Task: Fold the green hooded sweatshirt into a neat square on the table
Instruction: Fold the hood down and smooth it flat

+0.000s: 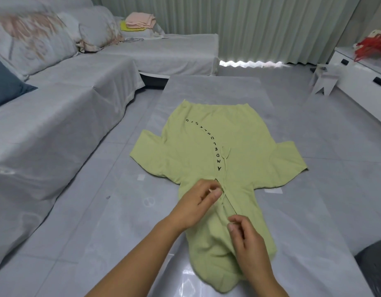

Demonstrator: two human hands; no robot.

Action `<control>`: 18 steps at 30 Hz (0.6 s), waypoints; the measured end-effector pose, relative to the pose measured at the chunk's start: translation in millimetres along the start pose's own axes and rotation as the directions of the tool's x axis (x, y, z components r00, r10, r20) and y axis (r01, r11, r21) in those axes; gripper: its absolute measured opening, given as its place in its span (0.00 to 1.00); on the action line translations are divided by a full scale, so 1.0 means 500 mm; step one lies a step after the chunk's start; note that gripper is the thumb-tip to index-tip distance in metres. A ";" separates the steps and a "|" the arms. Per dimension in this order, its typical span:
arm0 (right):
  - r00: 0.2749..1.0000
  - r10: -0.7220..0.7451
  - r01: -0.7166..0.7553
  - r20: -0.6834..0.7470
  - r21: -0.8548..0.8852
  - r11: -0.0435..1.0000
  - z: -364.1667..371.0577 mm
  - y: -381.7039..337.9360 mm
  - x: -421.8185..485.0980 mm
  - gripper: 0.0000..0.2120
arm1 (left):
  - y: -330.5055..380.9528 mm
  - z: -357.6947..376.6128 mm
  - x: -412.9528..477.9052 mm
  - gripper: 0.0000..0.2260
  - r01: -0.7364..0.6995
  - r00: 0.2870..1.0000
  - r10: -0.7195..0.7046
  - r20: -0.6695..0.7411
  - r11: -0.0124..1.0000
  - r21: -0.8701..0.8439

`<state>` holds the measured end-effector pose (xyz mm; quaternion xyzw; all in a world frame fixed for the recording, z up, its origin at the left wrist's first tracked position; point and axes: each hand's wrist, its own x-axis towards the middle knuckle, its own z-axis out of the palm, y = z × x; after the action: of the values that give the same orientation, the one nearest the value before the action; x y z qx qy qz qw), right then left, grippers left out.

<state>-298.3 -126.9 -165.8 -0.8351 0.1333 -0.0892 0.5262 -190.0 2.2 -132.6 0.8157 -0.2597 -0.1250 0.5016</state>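
The green hooded sweatshirt (191, 151) lies flat on the grey table (292, 211), hem at the far end, hood toward me, short sleeves spread left and right. Black letters curve down its front. Two thin drawstrings (225, 159) run from the chest to the neck opening. My left hand (198, 202) hovers over the neck opening with curled fingers pinching a drawstring near its lower end. Lower down on the hood, my right hand (247, 239) has thumb and forefinger pinched together; whether it holds the cord I cannot tell.
A covered sofa (56, 108) with pillows runs along the left, folded pink and yellow cloths (138, 22) on its far end. A white cabinet (361, 76) stands at right with red items on top. Curtains hang behind. A dark object (376, 260) sits near the table's right edge.
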 end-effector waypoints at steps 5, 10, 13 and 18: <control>0.964 -0.091 0.065 0.248 0.111 0.992 -0.007 -0.025 0.063 0.11 | -0.069 -0.002 -0.047 0.20 0.098 0.994 -0.097 -0.054 0.995 0.019; 0.924 -0.087 0.039 0.373 0.135 0.990 -0.022 -0.054 0.117 0.06 | -0.063 -0.061 -0.062 0.19 -0.013 0.955 -0.019 0.296 0.994 0.106; 0.972 0.166 -0.091 0.167 -0.385 0.918 -0.053 0.006 0.134 0.09 | -0.062 -0.090 -0.059 0.16 -0.115 0.899 -0.074 0.431 0.911 0.397; 0.929 0.361 -0.234 0.081 -0.628 0.742 -0.068 0.075 0.113 0.16 | -0.070 -0.065 -0.019 0.27 -0.271 0.897 0.012 0.441 0.804 0.529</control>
<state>-259.2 -189.1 -184.4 -0.9314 0.2343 0.1271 0.2478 -172.2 44.6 -148.8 0.8606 -0.4478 -0.1725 0.1707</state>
